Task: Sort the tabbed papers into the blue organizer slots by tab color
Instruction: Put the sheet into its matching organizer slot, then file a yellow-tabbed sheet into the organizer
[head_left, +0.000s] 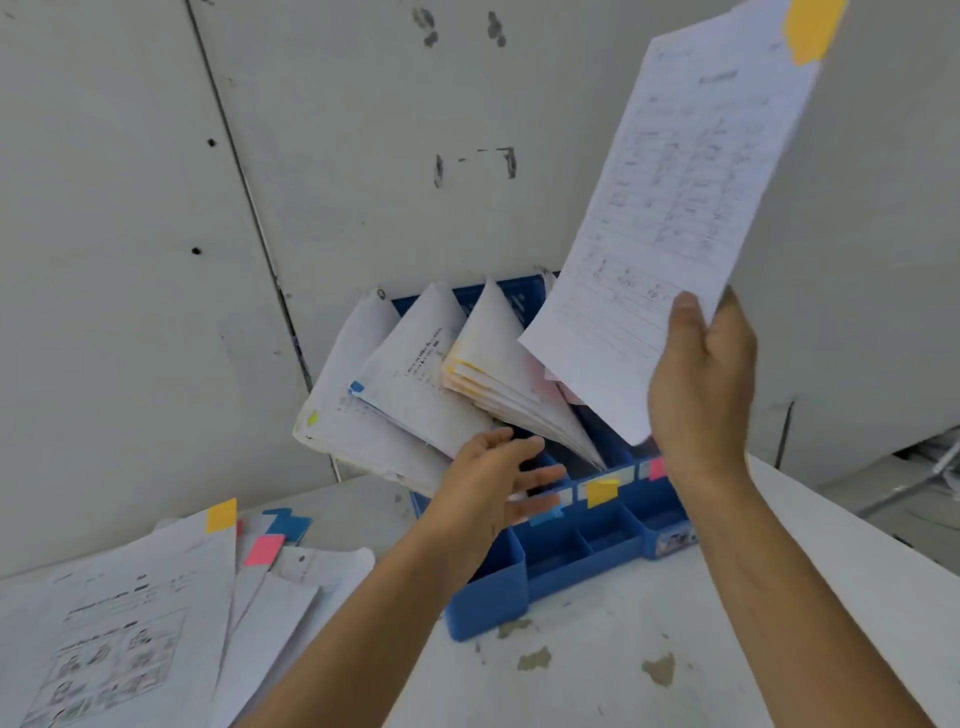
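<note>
Overhead, yellow tab (810, 36) of paper (675, 208) partly off-frame.

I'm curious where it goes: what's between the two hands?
In the head view, between the left hand and the right hand, which holds a sheet, stand the organizer and its leaning yellow-tabbed stack.
</note>
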